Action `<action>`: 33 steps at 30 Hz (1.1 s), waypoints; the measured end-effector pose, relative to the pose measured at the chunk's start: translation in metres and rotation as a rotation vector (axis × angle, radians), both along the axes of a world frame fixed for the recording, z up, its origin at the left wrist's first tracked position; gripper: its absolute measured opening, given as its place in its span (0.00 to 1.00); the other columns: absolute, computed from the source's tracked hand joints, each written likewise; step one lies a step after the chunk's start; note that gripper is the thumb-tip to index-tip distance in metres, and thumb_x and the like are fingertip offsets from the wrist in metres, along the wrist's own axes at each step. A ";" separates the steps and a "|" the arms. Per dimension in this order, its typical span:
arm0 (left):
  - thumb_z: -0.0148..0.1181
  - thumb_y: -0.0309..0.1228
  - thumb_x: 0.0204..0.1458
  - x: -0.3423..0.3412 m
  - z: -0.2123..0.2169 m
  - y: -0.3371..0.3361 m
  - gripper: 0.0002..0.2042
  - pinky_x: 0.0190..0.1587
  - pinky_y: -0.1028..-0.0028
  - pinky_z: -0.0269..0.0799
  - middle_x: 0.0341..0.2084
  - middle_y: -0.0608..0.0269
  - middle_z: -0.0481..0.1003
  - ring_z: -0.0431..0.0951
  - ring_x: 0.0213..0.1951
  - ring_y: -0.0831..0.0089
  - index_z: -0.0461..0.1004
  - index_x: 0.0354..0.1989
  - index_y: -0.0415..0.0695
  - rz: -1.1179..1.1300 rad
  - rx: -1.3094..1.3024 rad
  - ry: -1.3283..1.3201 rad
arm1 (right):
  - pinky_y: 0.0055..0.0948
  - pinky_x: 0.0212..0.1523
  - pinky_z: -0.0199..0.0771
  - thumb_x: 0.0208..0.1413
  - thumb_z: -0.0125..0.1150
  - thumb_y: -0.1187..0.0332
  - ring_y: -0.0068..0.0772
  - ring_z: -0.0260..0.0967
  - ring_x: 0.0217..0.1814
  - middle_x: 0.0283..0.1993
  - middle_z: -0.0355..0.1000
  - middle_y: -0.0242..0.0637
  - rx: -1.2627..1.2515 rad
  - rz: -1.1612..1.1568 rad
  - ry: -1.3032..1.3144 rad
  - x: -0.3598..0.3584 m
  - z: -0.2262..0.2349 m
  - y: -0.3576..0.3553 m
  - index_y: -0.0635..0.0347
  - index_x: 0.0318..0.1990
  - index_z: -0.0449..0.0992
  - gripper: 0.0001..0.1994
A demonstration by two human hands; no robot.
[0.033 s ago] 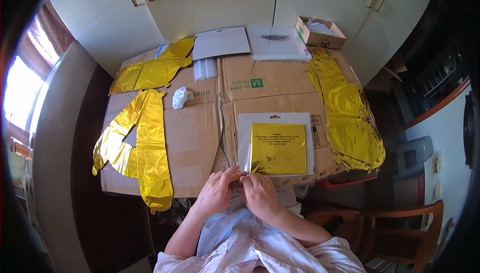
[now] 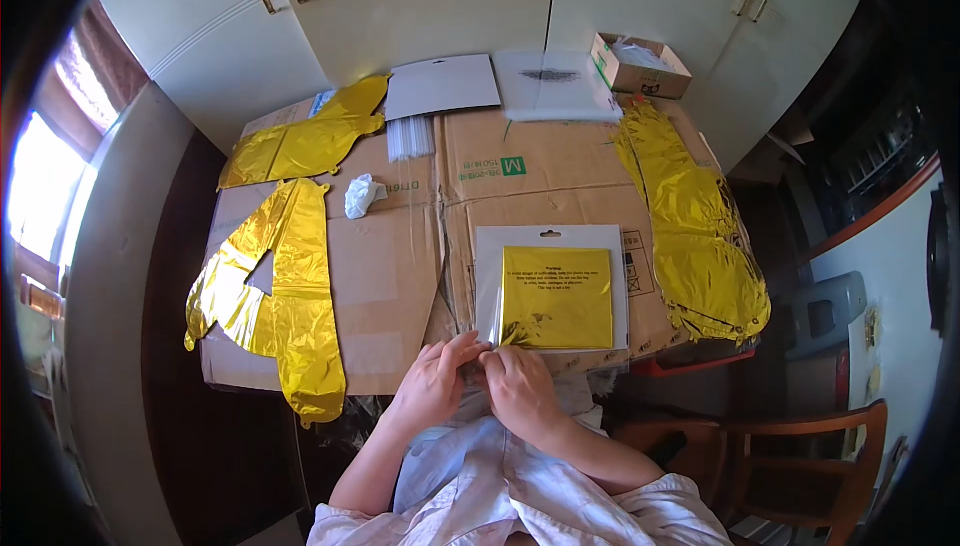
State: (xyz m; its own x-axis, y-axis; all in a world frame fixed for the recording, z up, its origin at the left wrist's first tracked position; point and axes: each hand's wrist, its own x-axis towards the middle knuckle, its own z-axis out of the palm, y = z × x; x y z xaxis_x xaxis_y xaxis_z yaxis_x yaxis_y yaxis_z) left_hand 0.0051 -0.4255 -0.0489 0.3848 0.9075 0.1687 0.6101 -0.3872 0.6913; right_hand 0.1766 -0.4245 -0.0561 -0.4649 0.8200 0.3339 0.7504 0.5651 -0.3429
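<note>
In front of me, at the near edge of the cardboard, lies a clear plastic packet point(image 2: 488, 256) with a white hang-hole card and a folded gold foil balloon point(image 2: 560, 296) inside. Small dark print shows over the gold. My left hand point(image 2: 437, 378) and my right hand point(image 2: 518, 383) meet at the packet's near left corner. Both have their fingertips pinched close together there. Whatever lies between the fingers is hidden. Creased, darker foil shows just beyond my right knuckles.
Flat gold foil balloons lie at the left point(image 2: 305, 296), far left point(image 2: 300, 146) and right point(image 2: 695, 236). A crumpled white tissue point(image 2: 362, 196), a white card point(image 2: 443, 88), clear bags point(image 2: 560, 86), thin white straws point(image 2: 410, 139) and a small open box point(image 2: 640, 68) sit farther back.
</note>
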 end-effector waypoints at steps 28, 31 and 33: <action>0.64 0.30 0.46 0.010 0.009 -0.005 0.20 0.56 0.65 0.69 0.45 0.63 0.77 0.75 0.53 0.67 0.72 0.50 0.44 -0.054 0.339 0.172 | 0.48 0.52 0.72 0.68 0.46 0.62 0.32 0.70 0.38 0.36 0.62 0.31 -0.540 0.193 1.574 0.125 0.013 -0.001 0.53 0.39 0.63 0.07; 0.64 0.31 0.47 0.010 0.003 -0.004 0.19 0.57 0.64 0.69 0.45 0.63 0.77 0.74 0.54 0.68 0.72 0.49 0.44 -0.111 0.372 0.199 | 0.22 0.19 0.60 0.67 0.47 0.61 0.17 0.50 0.18 0.33 0.59 0.28 -0.355 0.006 1.573 0.174 0.030 -0.005 0.53 0.39 0.62 0.08; 0.64 0.31 0.48 0.008 0.000 -0.005 0.19 0.58 0.64 0.69 0.45 0.63 0.77 0.74 0.55 0.68 0.72 0.49 0.43 -0.127 0.386 0.217 | 0.19 0.17 0.47 0.68 0.46 0.60 0.16 0.47 0.17 0.33 0.60 0.27 -0.183 0.001 1.539 0.216 0.037 -0.009 0.53 0.41 0.63 0.08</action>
State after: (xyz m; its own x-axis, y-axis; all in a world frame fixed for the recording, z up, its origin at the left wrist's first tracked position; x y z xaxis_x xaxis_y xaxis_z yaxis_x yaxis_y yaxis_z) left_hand 0.0127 -0.4306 -0.0485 0.5522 0.7376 0.3886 0.6561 -0.6720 0.3434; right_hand 0.3922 -0.4335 -0.0190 0.2210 0.9014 0.3723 -0.3799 0.4311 -0.8184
